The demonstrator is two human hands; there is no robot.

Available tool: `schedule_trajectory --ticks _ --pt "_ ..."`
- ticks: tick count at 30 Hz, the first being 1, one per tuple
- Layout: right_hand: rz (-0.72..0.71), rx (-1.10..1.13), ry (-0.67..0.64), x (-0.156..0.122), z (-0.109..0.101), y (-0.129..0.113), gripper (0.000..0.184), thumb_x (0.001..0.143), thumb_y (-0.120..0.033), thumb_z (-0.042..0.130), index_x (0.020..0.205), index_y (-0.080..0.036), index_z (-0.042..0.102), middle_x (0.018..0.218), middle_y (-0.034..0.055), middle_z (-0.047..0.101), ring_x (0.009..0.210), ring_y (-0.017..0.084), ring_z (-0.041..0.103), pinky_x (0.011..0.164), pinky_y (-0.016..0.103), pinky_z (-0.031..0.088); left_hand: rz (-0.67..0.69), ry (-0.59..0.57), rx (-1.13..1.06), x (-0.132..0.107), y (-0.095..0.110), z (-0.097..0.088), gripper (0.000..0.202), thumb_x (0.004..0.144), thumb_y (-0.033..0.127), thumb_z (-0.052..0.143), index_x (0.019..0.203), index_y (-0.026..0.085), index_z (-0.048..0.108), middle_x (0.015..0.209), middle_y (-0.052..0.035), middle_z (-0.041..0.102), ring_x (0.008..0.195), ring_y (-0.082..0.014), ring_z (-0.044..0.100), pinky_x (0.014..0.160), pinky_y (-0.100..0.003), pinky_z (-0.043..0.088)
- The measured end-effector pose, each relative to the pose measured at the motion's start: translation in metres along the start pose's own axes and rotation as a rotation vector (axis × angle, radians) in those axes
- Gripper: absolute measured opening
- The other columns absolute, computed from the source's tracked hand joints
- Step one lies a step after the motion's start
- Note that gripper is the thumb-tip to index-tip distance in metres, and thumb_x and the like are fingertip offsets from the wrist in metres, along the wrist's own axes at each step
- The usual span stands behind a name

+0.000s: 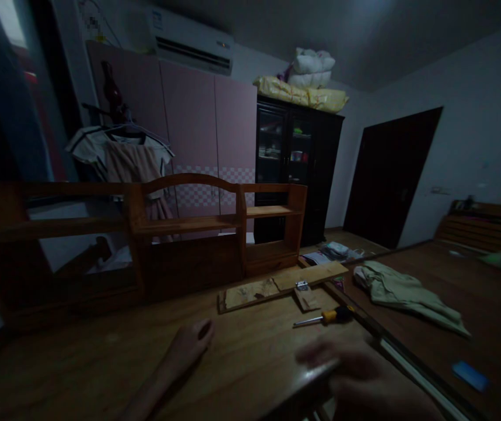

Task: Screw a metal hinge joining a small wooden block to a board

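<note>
My left hand rests on the wooden desk top, fingers curled under into a loose fist, with nothing visible in it. My right hand is at the desk's front right edge, smeared by motion, so its fingers cannot be made out. A screwdriver with a yellow and black handle lies on the desk just beyond my right hand. Behind it lies a long wooden plank with a small metal hinge and a small wood piece beside it.
A wooden shelf unit stands along the desk's back. A bare wooden bed platform on the right carries a pale green garment and a blue object. Pink wardrobes, a dark glass cabinet and a dark door line the walls.
</note>
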State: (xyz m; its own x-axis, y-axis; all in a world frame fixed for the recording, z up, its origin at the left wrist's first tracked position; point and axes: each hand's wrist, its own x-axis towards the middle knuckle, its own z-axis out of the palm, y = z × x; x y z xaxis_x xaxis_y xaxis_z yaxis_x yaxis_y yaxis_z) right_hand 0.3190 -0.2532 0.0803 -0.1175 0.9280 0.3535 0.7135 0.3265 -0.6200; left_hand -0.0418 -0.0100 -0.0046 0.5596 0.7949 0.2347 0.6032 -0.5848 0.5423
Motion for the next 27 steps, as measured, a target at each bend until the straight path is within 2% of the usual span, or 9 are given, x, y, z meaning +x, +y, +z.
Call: schedule_trajectory --ticks 2,4,7,9,11,14,17,21,27 --pt "0.064 -0.195 0.072 -0.004 -0.014 0.039 0.038 0.097 -0.03 0.056 0.133 -0.02 0.059 0.137 0.0128 0.058 0.121 0.026 0.059 0.101 0.049 0.05 0.045 0.009 -0.052 0.019 0.011 0.002 0.035 0.099 0.042 0.04 0.104 0.023 0.068 0.099 -0.0044 0.074 0.089 -0.0203 0.069 0.08 -0.026 0.047" --pt "0.129 -0.406 0.117 -0.008 -0.027 0.083 0.044 0.091 -0.019 0.052 0.134 -0.02 0.062 0.139 0.0155 0.059 0.125 0.029 0.059 0.104 0.048 0.049 0.128 0.062 -0.09 0.048 0.03 0.011 0.034 0.098 0.042 0.043 0.112 0.024 0.068 0.115 -0.0056 0.071 0.105 -0.0222 0.067 0.092 -0.03 0.048" --pt "0.182 -0.533 0.12 -0.011 -0.035 0.138 0.055 0.079 -0.012 0.051 0.132 -0.017 0.065 0.136 0.0191 0.062 0.122 0.033 0.062 0.102 0.05 0.051 0.243 0.058 -0.084 0.097 0.062 0.041 0.04 0.093 0.041 0.053 0.126 0.022 0.064 0.132 -0.0106 0.064 0.123 -0.0273 0.059 0.108 -0.039 0.042" --pt "0.185 -0.583 0.133 -0.012 -0.032 0.158 0.056 0.075 -0.012 0.054 0.13 -0.017 0.067 0.132 0.0191 0.064 0.121 0.035 0.062 0.103 0.051 0.049 0.317 -0.001 -0.078 0.127 0.078 0.067 0.052 0.09 0.043 0.058 0.137 0.021 0.057 0.141 -0.0126 0.057 0.131 -0.0284 0.052 0.112 -0.041 0.039" --pt "0.181 -0.622 0.145 -0.013 -0.025 0.166 0.056 0.075 -0.011 0.054 0.129 -0.02 0.067 0.129 0.0164 0.067 0.119 0.032 0.064 0.102 0.047 0.051 0.354 -0.079 -0.047 0.152 0.089 0.093 0.062 0.088 0.048 0.061 0.143 0.02 0.052 0.15 -0.0138 0.049 0.139 -0.0297 0.044 0.116 -0.043 0.035" --pt "0.174 -0.678 0.148 -0.012 -0.017 0.164 0.05 0.079 -0.012 0.054 0.125 -0.021 0.067 0.125 0.0132 0.068 0.115 0.028 0.064 0.101 0.042 0.05 0.332 -0.16 0.034 0.181 0.099 0.125 0.08 0.082 0.058 0.066 0.148 0.018 0.045 0.158 -0.0176 0.037 0.145 -0.0352 0.034 0.119 -0.047 0.029" --pt "0.182 -0.721 0.137 -0.01 -0.013 0.159 0.037 0.081 -0.011 0.054 0.112 -0.022 0.069 0.115 0.0103 0.07 0.108 0.026 0.065 0.094 0.038 0.051 0.321 -0.185 0.074 0.201 0.105 0.147 0.093 0.075 0.065 0.069 0.151 0.019 0.042 0.154 -0.0187 0.04 0.141 -0.0376 0.038 0.116 -0.046 0.031" --pt "0.194 -0.76 0.141 -0.01 -0.009 0.159 0.031 0.081 -0.01 0.056 0.109 -0.02 0.066 0.114 0.0107 0.068 0.106 0.024 0.063 0.093 0.036 0.05 0.319 -0.13 0.053 0.211 0.107 0.161 0.09 0.076 0.066 0.067 0.15 0.02 0.044 0.138 -0.016 0.051 0.129 -0.034 0.047 0.11 -0.043 0.036" --pt "0.163 -0.829 0.162 -0.014 0.002 0.164 0.041 0.083 -0.003 0.052 0.118 -0.019 0.065 0.138 0.0162 0.06 0.133 0.028 0.053 0.108 0.043 0.044 0.377 -0.092 0.025 0.209 0.091 0.16 0.087 0.077 0.065 0.067 0.148 0.018 0.048 0.127 -0.0134 0.054 0.12 -0.0312 0.047 0.107 -0.042 0.039"
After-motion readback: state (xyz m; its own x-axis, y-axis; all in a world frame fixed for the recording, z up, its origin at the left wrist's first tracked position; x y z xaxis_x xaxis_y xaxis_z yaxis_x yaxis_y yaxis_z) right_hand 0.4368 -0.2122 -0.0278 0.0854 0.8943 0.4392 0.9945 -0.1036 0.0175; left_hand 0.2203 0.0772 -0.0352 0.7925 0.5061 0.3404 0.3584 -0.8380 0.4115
